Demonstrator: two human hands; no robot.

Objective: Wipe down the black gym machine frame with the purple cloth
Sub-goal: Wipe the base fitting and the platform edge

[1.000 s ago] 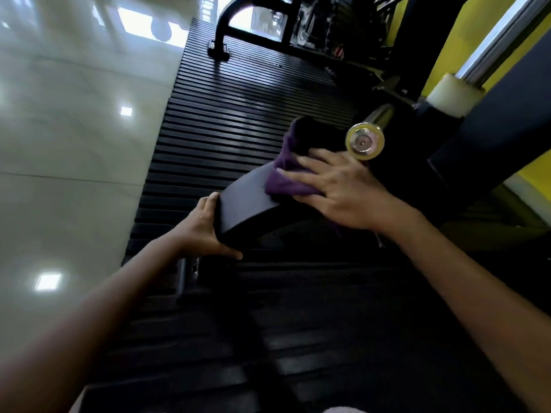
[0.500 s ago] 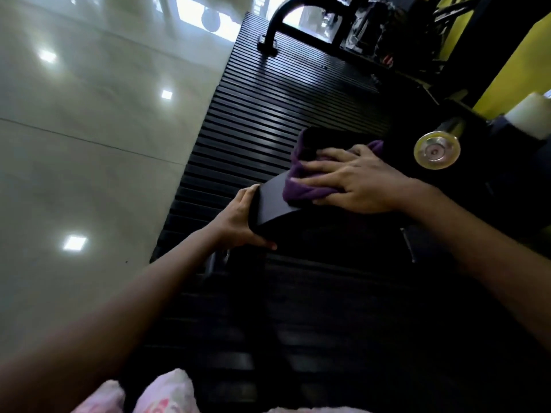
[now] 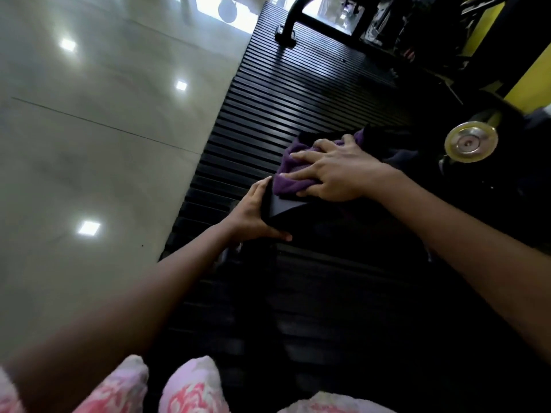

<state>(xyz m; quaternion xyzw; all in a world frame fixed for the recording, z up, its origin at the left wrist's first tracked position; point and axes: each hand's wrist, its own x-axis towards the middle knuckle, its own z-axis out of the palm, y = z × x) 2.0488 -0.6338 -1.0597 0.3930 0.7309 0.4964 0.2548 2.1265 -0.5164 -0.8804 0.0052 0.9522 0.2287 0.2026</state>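
A black frame beam (image 3: 281, 208) of the gym machine juts toward me over the ribbed black mat. The bunched purple cloth (image 3: 287, 177) lies on the beam's top face. My right hand (image 3: 331, 171) presses down on the cloth with fingers spread across it. My left hand (image 3: 253, 213) grips the near end of the beam, fingers on its end face and thumb underneath. Most of the beam beyond the cloth is hidden in shadow.
A ribbed black rubber mat (image 3: 283, 105) runs away from me beside glossy pale floor tiles (image 3: 89, 144). A chrome bar end (image 3: 471, 141) sticks out at right near yellow machine parts (image 3: 527, 76). A curved black frame foot (image 3: 287, 31) stands at the mat's far end.
My right hand has slid the purple cloth along the beam toward my left hand, so less bare beam shows between them. The camera has swung, shifting everything rightward. My left hand keeps its grip.
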